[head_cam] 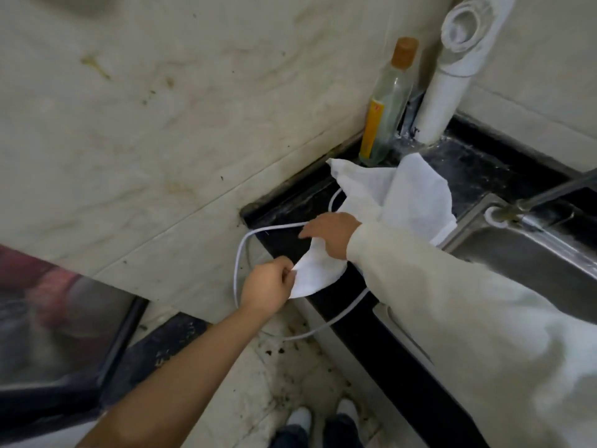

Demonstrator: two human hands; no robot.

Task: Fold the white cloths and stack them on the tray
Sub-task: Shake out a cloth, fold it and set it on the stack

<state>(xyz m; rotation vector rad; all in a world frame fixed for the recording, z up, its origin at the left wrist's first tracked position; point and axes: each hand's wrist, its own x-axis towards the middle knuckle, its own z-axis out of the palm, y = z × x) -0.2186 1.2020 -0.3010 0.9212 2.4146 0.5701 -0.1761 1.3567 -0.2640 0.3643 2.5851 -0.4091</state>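
A person stands at a dark bench (465, 169) beside a steel sink (533, 250), working a white cloth (410, 195) that lies crumpled near the bench's back edge, one end drawn forward over the front edge. The left hand (269, 287), at the end of a bare forearm, pinches the cloth's near corner between thumb and curled fingers, just off the bench's front edge. The right hand (329, 236), in a pale long sleeve (452, 305), rests on the cloth over the bench with its fingers curled down onto the fabric. A white cord (240, 253) loops from the cloth past both hands and hangs below the front edge. A glass bottle (387, 105) with an orange cap stands at the back corner, next to a white pipe (442, 92).
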